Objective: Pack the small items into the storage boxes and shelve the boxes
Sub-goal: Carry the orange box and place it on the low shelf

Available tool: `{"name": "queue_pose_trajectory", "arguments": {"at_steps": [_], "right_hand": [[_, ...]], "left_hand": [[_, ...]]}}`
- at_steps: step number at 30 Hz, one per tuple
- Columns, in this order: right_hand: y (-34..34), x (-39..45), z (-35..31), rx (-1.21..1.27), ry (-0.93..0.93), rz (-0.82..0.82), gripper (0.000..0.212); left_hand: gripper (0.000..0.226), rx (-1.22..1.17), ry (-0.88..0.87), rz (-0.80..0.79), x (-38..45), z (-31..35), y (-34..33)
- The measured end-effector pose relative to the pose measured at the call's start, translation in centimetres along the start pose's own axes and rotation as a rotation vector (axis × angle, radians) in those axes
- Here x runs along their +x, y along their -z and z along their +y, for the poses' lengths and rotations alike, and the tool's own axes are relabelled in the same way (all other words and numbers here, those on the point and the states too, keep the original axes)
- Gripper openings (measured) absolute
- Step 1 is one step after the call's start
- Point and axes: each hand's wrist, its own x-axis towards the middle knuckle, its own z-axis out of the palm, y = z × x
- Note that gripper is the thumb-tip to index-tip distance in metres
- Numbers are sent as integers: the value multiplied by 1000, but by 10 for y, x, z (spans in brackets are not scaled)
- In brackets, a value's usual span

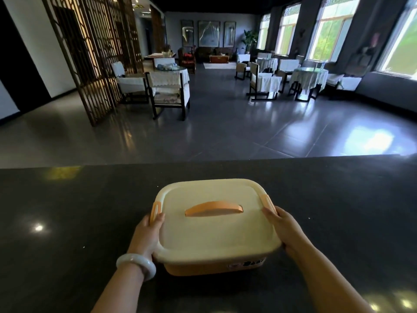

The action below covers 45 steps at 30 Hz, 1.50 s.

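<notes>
A box (215,224) sits on the dark, glossy tabletop (67,222), near its front edge and right in front of the person. It has a cream lid (212,233) closed over an orange base, an orange handle (213,208) lying flat across the middle of the lid, and an orange clip (155,210) on each short side. A small sticker shows on the base at the near right corner, too blurred to read.

The left hand (149,236) holds the left side of the box, its thumb lying on the lid edge just beside the left clip and the fingers curled down around the side, out of sight. A pale bangle (136,265) rings that wrist. The right hand (285,229) holds the right side the same way, thumb resting on top of the lid rim next to the right clip (267,199), fingers wrapped down the wall. Whether the box is resting on the tabletop or just lifted off it, I cannot tell.

Beyond the tabletop the room opens onto a grey tiled floor (225,132). Chairs (168,93) with white covers stand around cloth-draped tables, a wooden lattice screen (94,53) rises on the left, and bright windows (331,28) line the right wall. Three framed pictures hang on the far wall.
</notes>
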Motion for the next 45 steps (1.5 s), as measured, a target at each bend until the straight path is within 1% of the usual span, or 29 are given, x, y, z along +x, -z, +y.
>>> {"name": "queue_pose_trajectory", "arguments": {"at_steps": [5, 9, 11, 13, 14, 16, 20, 22, 24, 27, 32, 37, 39, 41, 43, 44, 45], "right_hand": [[34, -47, 29, 20, 19, 40, 5], [84, -79, 54, 113, 2, 82, 10], [120, -96, 66, 188, -34, 99, 9], [163, -115, 81, 263, -57, 132, 13], [186, -125, 90, 299, -64, 158, 13], [233, -146, 110, 356, -68, 221, 9], [330, -190, 150, 455, -58, 343, 6], [376, -211, 169, 481, -55, 412, 7], [417, -231, 187, 504, -42, 484, 7], [471, -260, 211, 526, -14, 577, 8], [553, -309, 244, 557, -22, 685, 10], [630, -337, 274, 554, -12, 861, 6], [663, -342, 286, 576, -10, 932, 10], [701, -342, 297, 612, -6, 1005, 18], [739, -339, 305, 646, 4, 1072, 27], [764, -338, 310, 652, 6, 1114, 31], [779, -336, 312, 649, 3, 1134, 33]], "left_hand": [[40, -16, -9, -34, -54, -21, -7], [31, -41, 1, -90, -99, -38, -34], [39, -40, 10, -152, -123, -44, -59], [56, -43, 18, -224, -149, -47, -92], [62, -34, 23, -257, -163, -48, -110], [60, -14, 27, -324, -194, -49, -149], [33, 25, -7, -460, -254, -56, -237], [25, 42, -31, -516, -284, -60, -281], [25, 65, -57, -586, -313, -62, -323], [31, 94, -91, -691, -347, -68, -382], [34, 149, -153, -813, -402, -82, -478], [37, 221, -237, -957, -447, -85, -587], [36, 240, -290, -1022, -463, -86, -637], [32, 236, -296, -1095, -483, -87, -690], [27, 220, -277, -1173, -501, -85, -743], [27, 215, -258, -1222, -513, -83, -776], [27, 210, -244, -1250, -520, -81, -796]]}}
